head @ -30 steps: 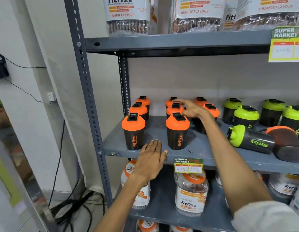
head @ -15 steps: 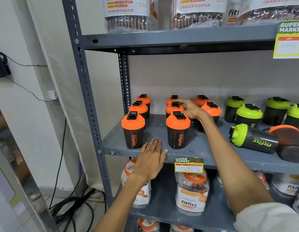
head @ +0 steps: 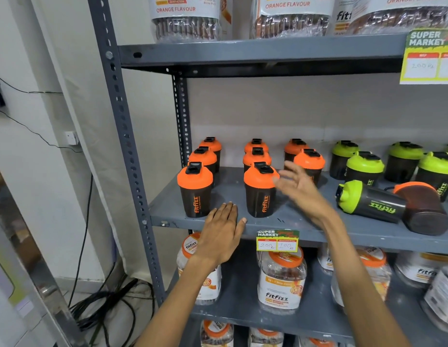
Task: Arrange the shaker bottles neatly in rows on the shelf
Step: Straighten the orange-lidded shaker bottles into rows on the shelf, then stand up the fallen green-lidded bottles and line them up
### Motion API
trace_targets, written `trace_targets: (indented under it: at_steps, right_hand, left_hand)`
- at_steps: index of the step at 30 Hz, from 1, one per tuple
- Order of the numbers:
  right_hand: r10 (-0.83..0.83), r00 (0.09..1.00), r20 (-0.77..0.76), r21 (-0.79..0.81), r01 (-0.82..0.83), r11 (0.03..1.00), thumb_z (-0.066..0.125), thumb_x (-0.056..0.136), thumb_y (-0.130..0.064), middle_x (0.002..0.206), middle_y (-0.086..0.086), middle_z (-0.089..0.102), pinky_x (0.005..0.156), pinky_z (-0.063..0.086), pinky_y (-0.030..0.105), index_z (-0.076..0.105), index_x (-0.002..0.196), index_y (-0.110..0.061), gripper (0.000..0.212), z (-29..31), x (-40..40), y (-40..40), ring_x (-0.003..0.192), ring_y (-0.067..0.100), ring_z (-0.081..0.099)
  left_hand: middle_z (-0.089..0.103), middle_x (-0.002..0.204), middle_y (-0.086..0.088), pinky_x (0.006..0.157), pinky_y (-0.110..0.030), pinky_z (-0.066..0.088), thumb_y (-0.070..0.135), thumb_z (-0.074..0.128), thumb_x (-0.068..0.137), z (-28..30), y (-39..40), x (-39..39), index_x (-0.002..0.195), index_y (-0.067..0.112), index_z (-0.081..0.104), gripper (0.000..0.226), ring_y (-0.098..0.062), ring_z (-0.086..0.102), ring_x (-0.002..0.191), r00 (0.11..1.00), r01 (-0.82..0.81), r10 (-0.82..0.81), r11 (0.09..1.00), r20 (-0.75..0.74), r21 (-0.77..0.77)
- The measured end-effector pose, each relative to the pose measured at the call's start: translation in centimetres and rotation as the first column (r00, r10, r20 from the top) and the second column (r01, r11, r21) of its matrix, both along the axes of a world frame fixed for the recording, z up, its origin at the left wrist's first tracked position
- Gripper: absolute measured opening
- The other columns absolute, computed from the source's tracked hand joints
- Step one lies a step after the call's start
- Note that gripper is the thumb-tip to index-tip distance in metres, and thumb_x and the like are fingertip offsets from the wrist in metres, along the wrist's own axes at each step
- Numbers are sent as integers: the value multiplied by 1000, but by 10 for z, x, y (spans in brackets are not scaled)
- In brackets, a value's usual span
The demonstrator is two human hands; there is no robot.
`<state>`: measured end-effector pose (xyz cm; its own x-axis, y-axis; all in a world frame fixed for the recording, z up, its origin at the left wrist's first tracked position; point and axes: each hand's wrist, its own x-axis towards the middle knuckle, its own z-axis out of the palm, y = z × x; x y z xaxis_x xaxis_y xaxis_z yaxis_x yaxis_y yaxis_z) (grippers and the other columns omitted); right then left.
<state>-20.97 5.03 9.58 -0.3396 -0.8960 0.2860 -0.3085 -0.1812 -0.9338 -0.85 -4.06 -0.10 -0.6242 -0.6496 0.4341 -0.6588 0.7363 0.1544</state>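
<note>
The left hand (head: 221, 236) is laid flat, fingers released, on the front edge of the grey metal shelf (head: 305, 221), grasping nothing. The right hand (head: 299, 189) is blurred, spread empty above the shelf. Orange-lidded black shaker bottles (head: 260, 190) are stood upright in rows toward the left end; a green-lidded black shaker bottle (head: 368, 200) is lying toppled further right.

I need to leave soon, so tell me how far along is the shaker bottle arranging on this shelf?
Mostly done. The orange-lidded shakers stand upright in three lines, though the third holds only two. Several green-lidded shakers stand upright further right. Nothing is held: the left hand rests on the shelf edge, and the right hand is open and blurred. Left: the fallen green shaker and fallen orange shaker.
</note>
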Motion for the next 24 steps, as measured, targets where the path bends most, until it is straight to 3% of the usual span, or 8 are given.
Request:
trace_targets:
  at_steps: [2,5,10,13,17,21,24]
  right_hand:
    - [47,999,-3,32,-46,998,86,67,-36,147,-1,45,113,38,45,22,152,-23,106,-20,14,1,134,17,46]
    - [38,998,-47,34,-36,999,87,70,-14,127,-14,52,113,40,45,25,148,-23,100,-33,26,-10,124,13,52]
    - [-55,996,-71,5,55,998,87,69,-10,139,0,48,112,40,48,20,149,-21,105,-41,32,-13,131,20,48]
    - [-118,993,-10,5,118,993,83,74,-7,147,12,42,113,38,41,14,153,-19,106,-51,30,4,137,22,42]
    - [-134,991,25,-36,135,990,77,81,-10,132,7,50,106,46,37,31,144,-23,79,-62,3,45,126,17,49]
    - [-250,953,-172,-97,236,967,76,83,-12,116,3,62,92,55,34,53,127,-20,51,-53,-46,89,110,16,61]
    - [-357,819,-449,-175,311,934,76,79,-10,102,-4,60,81,50,27,62,118,-18,42,-36,-86,113,86,6,59]
  left_hand:
    - [33,161,-8,123,-36,12,45,19,106,0,1,0,152,11,32,59,-20,24,150,1000,-4,4,1000,3,-5]
    - [32,161,-8,123,-36,12,44,20,106,1,2,0,153,11,32,59,-20,23,151,1000,3,-3,1000,3,9]
    - [39,157,-9,122,-37,17,45,20,105,-3,0,0,150,11,37,59,-22,30,148,1000,0,0,999,-2,-37]
    - [49,150,-11,120,-40,24,46,16,103,-10,1,-1,144,9,46,63,-25,40,142,999,-36,33,994,-31,-99]
    - [53,146,-15,121,-46,22,43,26,103,-26,21,-10,139,5,51,58,-31,43,138,984,-124,106,985,-144,-120]
    - [45,151,-15,122,-47,20,38,35,101,-35,61,-28,143,6,46,54,-32,36,143,940,-120,100,992,-326,-41]
    - [45,151,-12,119,-47,28,32,41,100,-34,106,-57,145,11,45,50,-28,38,141,914,-37,9,997,-405,-62]
